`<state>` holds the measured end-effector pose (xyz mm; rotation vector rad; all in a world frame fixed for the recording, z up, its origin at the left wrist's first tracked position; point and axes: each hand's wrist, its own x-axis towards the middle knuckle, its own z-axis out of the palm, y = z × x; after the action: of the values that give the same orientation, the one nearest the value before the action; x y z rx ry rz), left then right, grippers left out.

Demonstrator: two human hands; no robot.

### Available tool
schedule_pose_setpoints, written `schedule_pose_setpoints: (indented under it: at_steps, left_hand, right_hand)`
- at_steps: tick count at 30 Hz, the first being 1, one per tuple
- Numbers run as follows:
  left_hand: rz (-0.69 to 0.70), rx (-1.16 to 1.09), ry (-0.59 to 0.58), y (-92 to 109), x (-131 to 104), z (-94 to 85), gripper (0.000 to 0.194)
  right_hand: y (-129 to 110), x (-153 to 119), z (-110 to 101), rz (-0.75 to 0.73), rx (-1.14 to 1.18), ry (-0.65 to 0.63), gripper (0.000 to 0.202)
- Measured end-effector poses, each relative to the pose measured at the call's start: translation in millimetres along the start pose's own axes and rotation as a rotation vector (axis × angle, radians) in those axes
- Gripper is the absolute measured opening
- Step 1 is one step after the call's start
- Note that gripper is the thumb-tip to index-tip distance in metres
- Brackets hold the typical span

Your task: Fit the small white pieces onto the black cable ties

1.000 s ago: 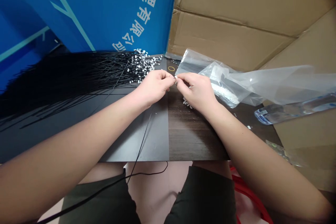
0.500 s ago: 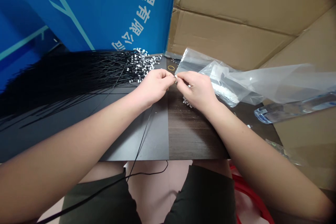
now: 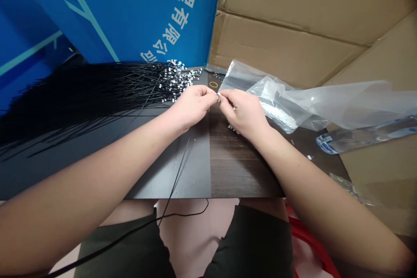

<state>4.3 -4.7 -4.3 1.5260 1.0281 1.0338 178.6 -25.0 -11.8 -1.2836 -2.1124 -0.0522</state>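
Left hand (image 3: 196,105) pinches black wire (image 3: 176,179); right hand (image 3: 245,110), pinching white tag (image 3: 218,94), now hides more white pieces (image 3: 232,128)

Dark olive-green shorts (image 3: 254,243) are worn with bare forearms (image 3: 130,158).

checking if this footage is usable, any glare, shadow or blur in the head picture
In the head view, pale sheen on the grey tabletop and glints on the clear bag; in the head view, the black strands merge into a dark mass; in the head view, the small piece at the fingertips is too tiny to make out.
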Motion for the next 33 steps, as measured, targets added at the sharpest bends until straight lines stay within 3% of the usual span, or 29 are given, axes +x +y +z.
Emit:
schedule_pose_setpoints:
  at_steps: [25, 29, 33]
  left_hand:
    - [-0.049, -0.056, -0.007, 5.9, -2.8, 3.0, 0.017]
    - [-0.214, -0.14, -0.133, 15.1, -8.1, -0.8, 0.019]
    - [-0.332, -0.037, -0.337, 35.3, -12.7, -32.2, 0.021]
  right_hand:
    - [3.6, -3.4, 5.9, -0.047, -0.132, 0.053, 0.025]
    - [7.8, -2.1, 4.3, 0.018, -0.033, 0.124, 0.026]
    - [18.0, -1.5, -2.6, 0.075, 0.351, 0.141, 0.03]
